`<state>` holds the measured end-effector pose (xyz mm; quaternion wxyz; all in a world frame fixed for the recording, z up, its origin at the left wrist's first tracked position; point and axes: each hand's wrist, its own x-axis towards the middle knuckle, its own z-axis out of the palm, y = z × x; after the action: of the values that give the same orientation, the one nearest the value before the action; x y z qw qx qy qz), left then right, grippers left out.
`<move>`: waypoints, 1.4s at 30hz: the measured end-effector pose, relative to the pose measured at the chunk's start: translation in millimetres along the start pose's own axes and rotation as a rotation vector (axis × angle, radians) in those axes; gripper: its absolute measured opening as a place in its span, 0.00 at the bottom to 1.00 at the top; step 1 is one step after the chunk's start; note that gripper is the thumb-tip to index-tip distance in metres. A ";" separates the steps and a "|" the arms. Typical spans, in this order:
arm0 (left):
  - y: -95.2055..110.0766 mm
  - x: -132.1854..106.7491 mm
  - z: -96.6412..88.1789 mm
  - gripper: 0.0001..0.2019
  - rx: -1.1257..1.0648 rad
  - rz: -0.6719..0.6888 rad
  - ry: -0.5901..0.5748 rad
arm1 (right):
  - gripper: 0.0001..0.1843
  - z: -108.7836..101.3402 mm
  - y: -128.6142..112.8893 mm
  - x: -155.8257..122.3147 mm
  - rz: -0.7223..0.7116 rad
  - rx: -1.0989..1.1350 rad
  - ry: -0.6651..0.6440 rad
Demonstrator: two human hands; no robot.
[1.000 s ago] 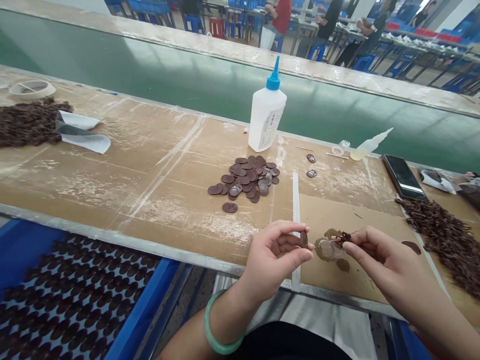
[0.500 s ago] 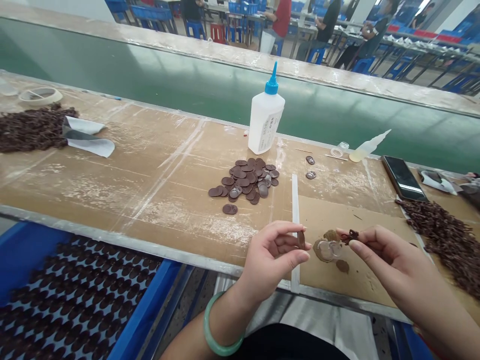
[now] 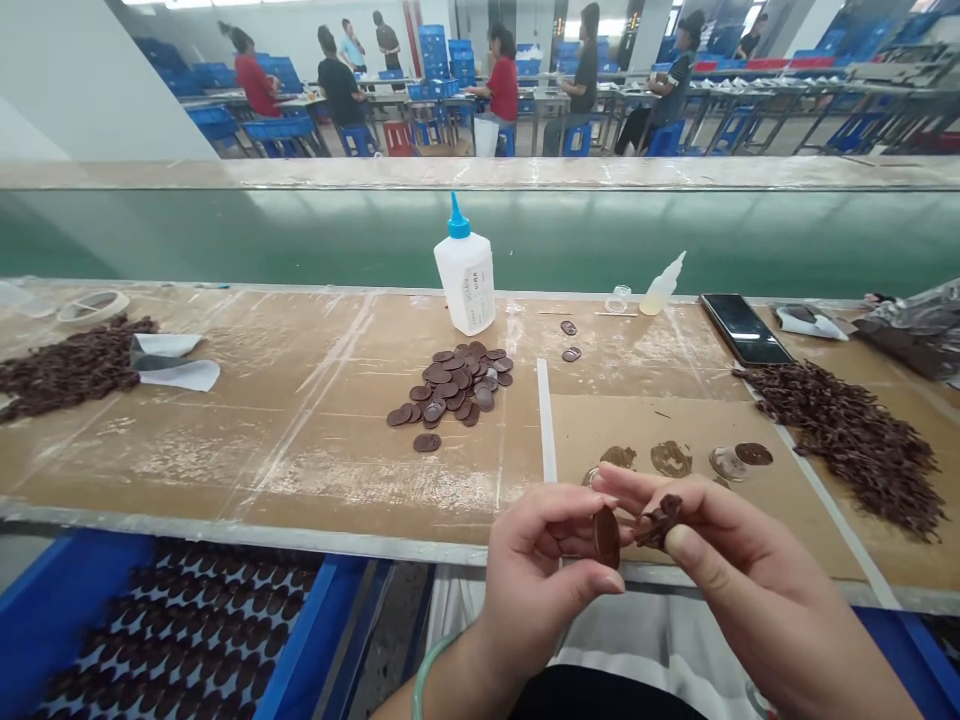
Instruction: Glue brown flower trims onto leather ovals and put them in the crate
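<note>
Between its thumb and fingers my left hand (image 3: 536, 560) holds a brown oval disc (image 3: 606, 537) on edge. My right hand (image 3: 739, 555) pinches a small dark brown knotted piece (image 3: 661, 521) close to the disc's right side. What the knotted piece is made of, I cannot tell. Beyond the hands, on a cardboard sheet (image 3: 600, 420), lie brown smears (image 3: 671, 458) and another dark oval disc (image 3: 754, 454). A loose pile of brown oval discs (image 3: 459, 378) lies further left on the table.
A white bottle with a blue nozzle (image 3: 465, 280) stands behind the pile. Dark brown twisted pieces (image 3: 847, 440) are heaped at right, by a phone (image 3: 742, 328). A small dropper bottle (image 3: 661, 288) stands near the back. Filled blue crate (image 3: 300, 640) sits lower left. People work beyond the green belt (image 3: 300, 230).
My hands have come together, bringing the knotted piece beside the disc. The view has levelled and lifted, showing more of the room and the smears on the cardboard.
</note>
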<state>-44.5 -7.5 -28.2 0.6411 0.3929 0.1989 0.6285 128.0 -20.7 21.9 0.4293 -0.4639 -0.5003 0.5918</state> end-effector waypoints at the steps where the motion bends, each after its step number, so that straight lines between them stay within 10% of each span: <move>1: -1.0 -0.8 2.6 0.20 0.026 0.018 0.005 | 0.07 1.4 -1.5 -2.0 0.004 -0.005 -0.009; 42: -5.8 -3.8 21.5 0.18 0.354 0.119 0.089 | 0.12 -19.5 -13.1 -13.3 -0.146 -0.437 -0.034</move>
<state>-25.2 -16.0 -20.4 0.5144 0.4821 0.3110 0.6373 150.4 -28.0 35.0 0.3519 -0.4985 -0.6559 0.4444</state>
